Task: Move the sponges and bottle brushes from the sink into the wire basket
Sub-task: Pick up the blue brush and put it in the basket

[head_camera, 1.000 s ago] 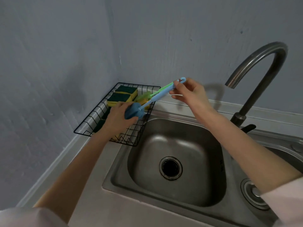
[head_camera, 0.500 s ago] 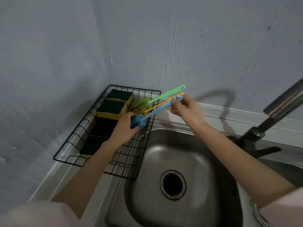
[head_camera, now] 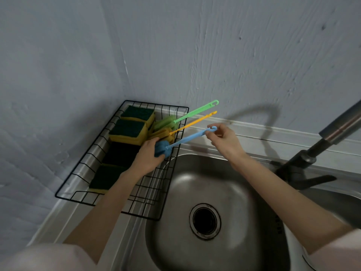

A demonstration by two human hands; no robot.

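Blue, light and springy, bottle brush [head_camera: 185, 138] held over wire basket [head_camera: 148, 200] edge, soft foam head squeezed in left hand [head_camera: 149, 157], stiff slim handle's hooked tip pinched by right hand [head_camera: 224, 140], best steadied at both ends.

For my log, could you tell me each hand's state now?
Left hand: closed on the blue brush head.
Right hand: pinching its handle end.
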